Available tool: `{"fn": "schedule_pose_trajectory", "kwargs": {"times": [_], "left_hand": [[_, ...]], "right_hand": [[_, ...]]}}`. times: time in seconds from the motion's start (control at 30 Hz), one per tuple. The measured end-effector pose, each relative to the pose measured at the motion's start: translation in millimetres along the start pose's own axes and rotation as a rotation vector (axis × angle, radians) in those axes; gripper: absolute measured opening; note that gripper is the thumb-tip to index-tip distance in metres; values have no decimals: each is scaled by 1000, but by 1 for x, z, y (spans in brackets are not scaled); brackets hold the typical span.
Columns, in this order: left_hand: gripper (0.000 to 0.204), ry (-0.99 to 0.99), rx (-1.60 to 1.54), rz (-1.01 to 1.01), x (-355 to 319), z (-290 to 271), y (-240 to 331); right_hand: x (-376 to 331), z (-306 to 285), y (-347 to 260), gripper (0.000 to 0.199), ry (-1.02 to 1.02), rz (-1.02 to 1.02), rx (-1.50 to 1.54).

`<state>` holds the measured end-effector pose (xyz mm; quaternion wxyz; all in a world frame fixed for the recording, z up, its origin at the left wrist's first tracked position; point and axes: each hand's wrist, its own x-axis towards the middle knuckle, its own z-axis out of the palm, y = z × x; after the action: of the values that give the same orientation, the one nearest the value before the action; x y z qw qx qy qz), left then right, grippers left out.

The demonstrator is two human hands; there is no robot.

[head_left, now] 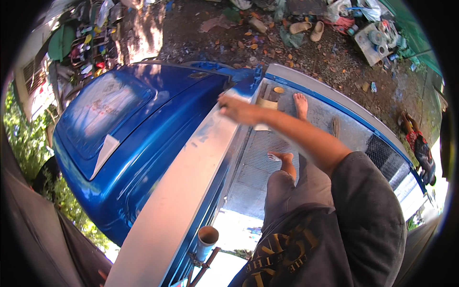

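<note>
My right hand reaches across from the right, closed, at the far end of a long whitish panel. Its fingers press together close to the surface; a small dark spot shows at their tips, but what they hold, if anything, cannot be made out. Blue-grey smudges mark the panel just nearer than the hand. Far down at the lower left, a small reddish, skin-coloured patch shows by the panel's edge; it may be fingertips of my left hand, the rest being hidden.
A glossy blue truck cab stands left of the panel. My bare feet are on the grey metal bed, beside a brush-like bundle. A cup sits near the panel's close end. Sandals and clutter lie on the ground; another person is at far right.
</note>
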<state>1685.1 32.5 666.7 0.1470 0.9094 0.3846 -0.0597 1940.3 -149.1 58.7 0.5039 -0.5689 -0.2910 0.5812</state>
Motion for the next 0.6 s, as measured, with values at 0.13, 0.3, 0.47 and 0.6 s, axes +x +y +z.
{"fn": "schedule_pose_trajectory", "kwargs": {"times": [0.13,0.3,0.47,0.6], "left_hand": [[75,-26,-59,-21,-19,-29,-26],[75,-34,-117,-76,-60,-41,-42],[76,-72,-151,-89,-80,-40,-52],[76,-83,-188,-83,-95,-33,-56]], "right_hand": [[3,15,-29,82,-33,-15,-96],[-73,87,-268,79,-299,-773,-51],[-78,87,-305,78,-371,-1003,44],[-49,19,-136,84,-240,-333,-56]]}}
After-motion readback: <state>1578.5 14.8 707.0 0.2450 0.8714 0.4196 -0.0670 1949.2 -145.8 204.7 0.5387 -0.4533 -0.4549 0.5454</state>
